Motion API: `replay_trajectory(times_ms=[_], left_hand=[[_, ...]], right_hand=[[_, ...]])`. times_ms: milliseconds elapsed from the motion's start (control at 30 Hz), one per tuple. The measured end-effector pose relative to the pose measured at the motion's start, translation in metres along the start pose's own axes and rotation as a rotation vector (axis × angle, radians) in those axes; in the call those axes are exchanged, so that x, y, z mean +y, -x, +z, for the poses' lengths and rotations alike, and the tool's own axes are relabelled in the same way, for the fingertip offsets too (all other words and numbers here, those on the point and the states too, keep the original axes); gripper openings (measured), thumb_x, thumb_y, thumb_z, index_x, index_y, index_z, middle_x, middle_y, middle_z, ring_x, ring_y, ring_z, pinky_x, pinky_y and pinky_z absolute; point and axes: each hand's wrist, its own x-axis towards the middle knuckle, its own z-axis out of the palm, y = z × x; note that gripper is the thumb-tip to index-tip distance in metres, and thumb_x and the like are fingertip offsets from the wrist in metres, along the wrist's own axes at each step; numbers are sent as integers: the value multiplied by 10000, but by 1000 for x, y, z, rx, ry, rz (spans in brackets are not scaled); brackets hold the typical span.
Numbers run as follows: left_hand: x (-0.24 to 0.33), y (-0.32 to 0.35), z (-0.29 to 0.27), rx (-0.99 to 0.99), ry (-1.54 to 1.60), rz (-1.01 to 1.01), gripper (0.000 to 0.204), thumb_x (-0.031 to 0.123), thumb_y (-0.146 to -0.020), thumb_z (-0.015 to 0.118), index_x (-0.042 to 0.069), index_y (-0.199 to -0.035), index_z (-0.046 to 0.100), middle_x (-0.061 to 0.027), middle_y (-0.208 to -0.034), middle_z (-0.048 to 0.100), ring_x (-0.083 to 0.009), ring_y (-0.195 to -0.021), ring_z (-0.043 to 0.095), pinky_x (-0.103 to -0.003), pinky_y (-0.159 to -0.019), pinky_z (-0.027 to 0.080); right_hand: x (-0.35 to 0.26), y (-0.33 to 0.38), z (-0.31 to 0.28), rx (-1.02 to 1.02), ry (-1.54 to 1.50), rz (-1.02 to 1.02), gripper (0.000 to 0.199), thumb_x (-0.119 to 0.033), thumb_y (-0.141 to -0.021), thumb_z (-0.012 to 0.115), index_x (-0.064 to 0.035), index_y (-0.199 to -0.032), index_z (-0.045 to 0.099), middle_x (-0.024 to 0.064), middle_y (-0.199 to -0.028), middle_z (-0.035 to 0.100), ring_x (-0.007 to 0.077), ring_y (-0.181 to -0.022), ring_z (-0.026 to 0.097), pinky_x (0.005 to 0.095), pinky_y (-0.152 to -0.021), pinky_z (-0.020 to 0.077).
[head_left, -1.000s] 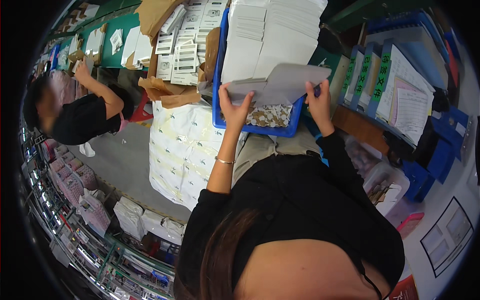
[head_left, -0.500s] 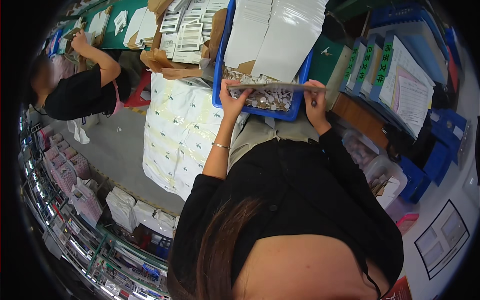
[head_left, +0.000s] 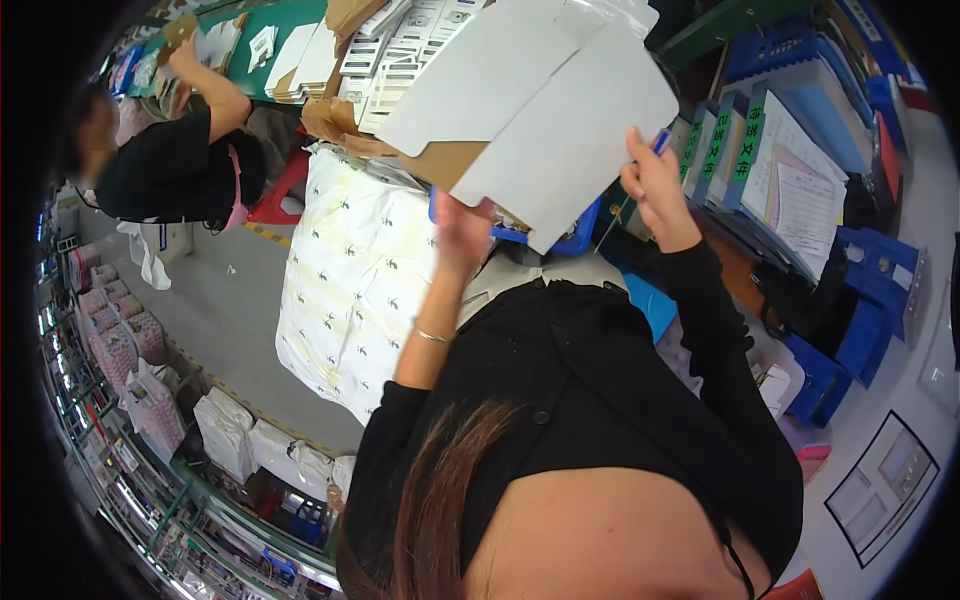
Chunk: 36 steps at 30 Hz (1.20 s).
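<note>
A large flat white cardboard piece (head_left: 590, 110), brown where its underside shows, spreads over the blue bin (head_left: 580, 232) in front of me and hides most of it. At its lower left corner is my left hand (head_left: 463, 232); motion smears the fingers, so their grip is unclear. My right hand (head_left: 660, 195) is by the card's right edge, closed round a blue pen (head_left: 661, 141) that sticks up past the fingers. Whether that hand also touches the card I cannot tell.
Left of the bin stands a tall bundle in white printed wrapping (head_left: 340, 270). An open brown carton (head_left: 335, 118) of white printed pieces lies behind it. Blue file holders (head_left: 745, 140) stand to the right. A co-worker (head_left: 170, 170) sits at the green table (head_left: 262, 85), far left.
The cardboard, edge-on between my hands before, now shows its broad white face over the bin. My right hand has moved slightly right and its pen has come into view.
</note>
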Motion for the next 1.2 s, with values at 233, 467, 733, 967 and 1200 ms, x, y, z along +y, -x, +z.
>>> replay_trajectory(times_ms=[233,467,733,967,1200], left_hand=[[8,7,27,604,-712,175,527,43,-694,686,-2,-1159,441,-138,-1028,568,-190,-895,565,-274,-785,454],[41,49,28,544,-893,8,448,18,-712,644,-12,-1123,469,-141,-956,590,-200,-840,580,-284,-745,469],[53,97,36,686,-442,-146,443,16,-707,663,-29,-1101,464,-159,-962,590,-195,-794,587,-263,-720,482],[67,146,-38,501,-723,-345,426,25,-701,680,-58,-1072,486,-175,-938,603,-193,-765,598,-262,-695,493],[43,98,50,548,-1198,-342,395,54,-665,733,-122,-945,517,-178,-818,616,-209,-680,609,-258,-605,513]], right_hand=[[-2,9,-8,-122,74,299,165,-170,-890,499,-9,-887,463,74,-834,541,109,-477,474,200,-424,365],[-7,25,-31,-345,247,-241,293,-174,-873,509,20,-1077,428,136,-1075,502,174,-800,537,261,-685,431],[-20,71,-33,-592,469,137,576,-111,-837,543,2,-1331,270,150,-1294,390,251,-1160,375,315,-972,281],[-10,86,-29,-507,538,-84,382,-156,-854,515,-1,-1140,314,113,-927,463,183,-765,410,282,-743,372],[-8,79,-31,-485,562,65,457,-162,-857,521,13,-1217,302,137,-1081,433,209,-936,403,294,-838,338]])
